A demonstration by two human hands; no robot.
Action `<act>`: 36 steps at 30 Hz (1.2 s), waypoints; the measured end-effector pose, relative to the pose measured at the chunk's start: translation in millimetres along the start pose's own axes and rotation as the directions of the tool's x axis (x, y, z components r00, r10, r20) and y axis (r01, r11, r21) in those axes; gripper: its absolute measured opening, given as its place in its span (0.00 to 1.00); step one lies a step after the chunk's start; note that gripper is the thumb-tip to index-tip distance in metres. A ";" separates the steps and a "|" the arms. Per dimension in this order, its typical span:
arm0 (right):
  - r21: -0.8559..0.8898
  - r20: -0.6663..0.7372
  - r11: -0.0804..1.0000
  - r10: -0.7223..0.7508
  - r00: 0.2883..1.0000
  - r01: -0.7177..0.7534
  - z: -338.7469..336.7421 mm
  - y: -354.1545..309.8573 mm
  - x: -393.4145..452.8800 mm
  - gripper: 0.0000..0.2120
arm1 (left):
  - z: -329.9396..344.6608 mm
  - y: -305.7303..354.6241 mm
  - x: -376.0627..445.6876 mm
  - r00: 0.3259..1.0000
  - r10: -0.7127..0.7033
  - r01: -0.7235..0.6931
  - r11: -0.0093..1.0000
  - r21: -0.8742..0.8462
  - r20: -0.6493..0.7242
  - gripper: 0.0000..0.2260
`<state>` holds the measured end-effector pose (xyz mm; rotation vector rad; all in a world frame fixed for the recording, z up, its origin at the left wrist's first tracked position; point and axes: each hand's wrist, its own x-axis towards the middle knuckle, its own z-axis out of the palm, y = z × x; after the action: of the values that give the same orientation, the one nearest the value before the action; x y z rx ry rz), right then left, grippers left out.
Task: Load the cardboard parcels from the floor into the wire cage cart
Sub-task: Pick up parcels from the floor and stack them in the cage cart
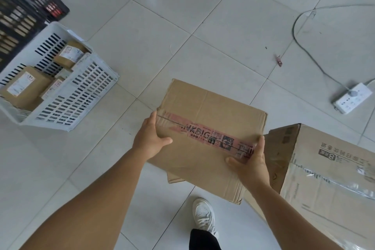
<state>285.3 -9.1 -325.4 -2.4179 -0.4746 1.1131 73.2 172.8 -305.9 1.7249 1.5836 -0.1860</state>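
Pale floor tiles (154, 50) lie beneath a taped cardboard parcel (205, 128), stiff and seemingly light; left hand (151, 138) and right hand (250, 160) grip its opposite edges.

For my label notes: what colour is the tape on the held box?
Pink-red tape with black print, head view.

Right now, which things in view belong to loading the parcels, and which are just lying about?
Job:
- taped cardboard box, gripped at its ends by the left hand and right hand
- larger cardboard box beside it

Lying about:
- white slotted basket holding small parcels
- black crate
- power strip with its cable
- small scrap on the tiled floor
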 end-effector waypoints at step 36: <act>-0.020 0.307 0.589 -0.765 0.565 0.808 -24.1 -192.2 -423.5 0.49 | -214.7 -153.4 -518.3 0.614 -0.422 0.015 0.851 -0.525 -0.667 0.45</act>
<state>18.3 -52.8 53.6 -1.7599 -1.6144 0.9681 -258.3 -113.9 76.4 1.2254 2.2151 0.8921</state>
